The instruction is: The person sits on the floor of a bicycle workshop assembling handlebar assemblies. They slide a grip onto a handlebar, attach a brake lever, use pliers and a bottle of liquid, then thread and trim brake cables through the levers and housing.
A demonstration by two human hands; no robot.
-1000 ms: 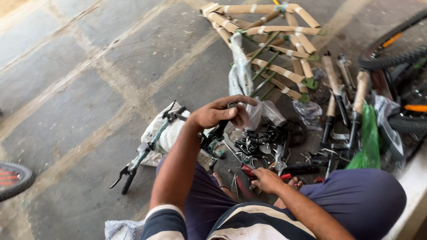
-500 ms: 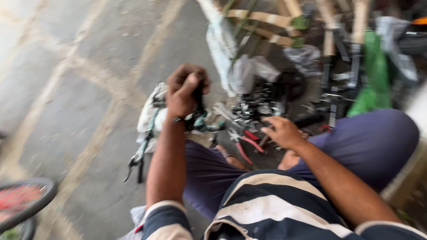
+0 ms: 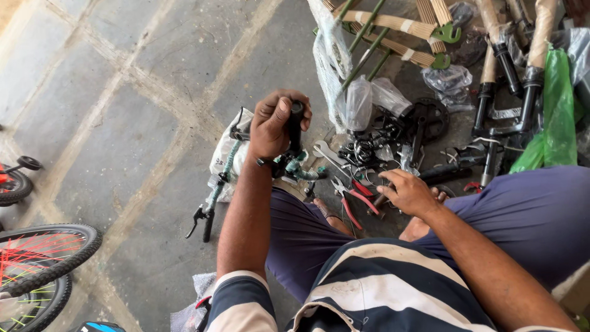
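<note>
Now left hand (image 3: 273, 126) fingers clamped round black handlebar grip (image 3: 295, 123); right hand (image 3: 407, 192) fingers spread over red-handled pliers (image 3: 351, 198).

One head-worn camera looks steeply down from close above the person's lap onto a paved floor (image 3: 123, 92). A bicycle wheel (image 3: 43, 255) sits at eight o'clock; wrapped frames (image 3: 393, 37) at one o'clock.
</note>
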